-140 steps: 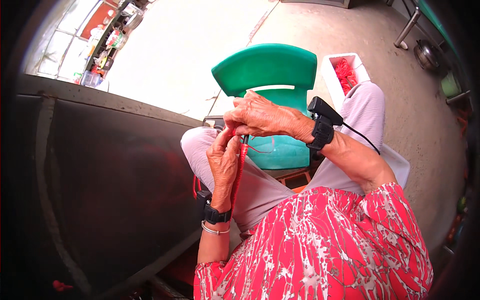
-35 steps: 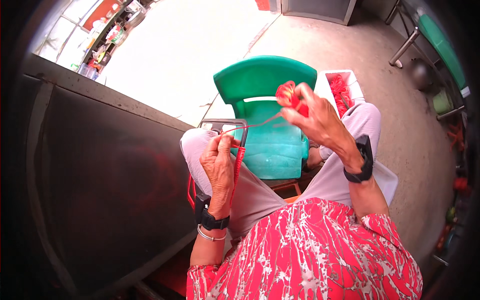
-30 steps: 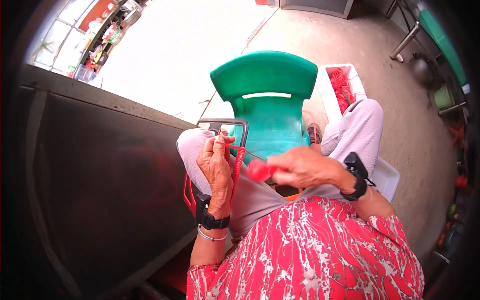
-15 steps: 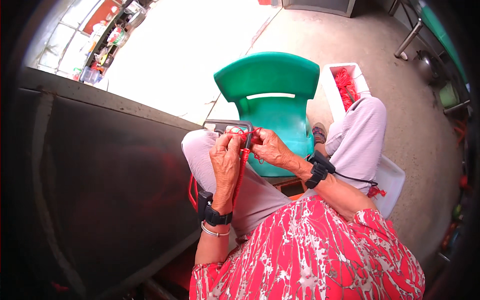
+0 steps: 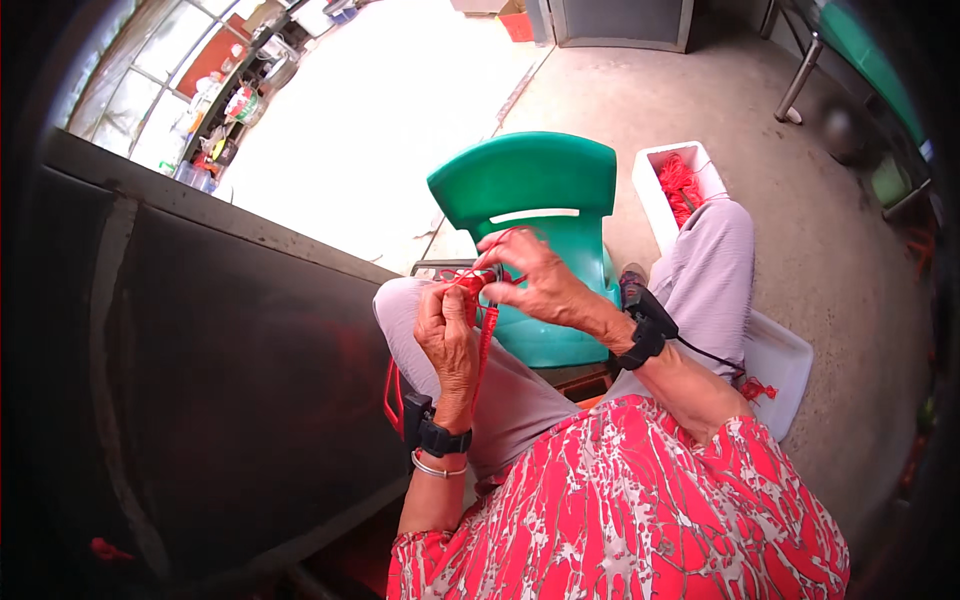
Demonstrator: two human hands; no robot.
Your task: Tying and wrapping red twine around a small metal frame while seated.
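Note:
Over my left knee, my left hand is closed, thumb against fingers, on thin red cord that loops above the fingertips. A narrow braided red strip hangs down from there beside the left wrist. Just to the right, my right hand has its fingers spread and slightly blurred. A strand of red cord runs up by its upper fingers; whether it is hooked on one of them I cannot tell. Both wrists wear black bands with small dark boxes.
Before me stands a green plastic chair. Right of it a white box holds red cord. A pale tray with a red tuft lies by my right leg. A dark panel fills the left side.
My right hand has gone from a pinch close to the left hand to spread fingers, lifted a little up and away. My left hand keeps its grip on the cord. The view has shifted slightly.

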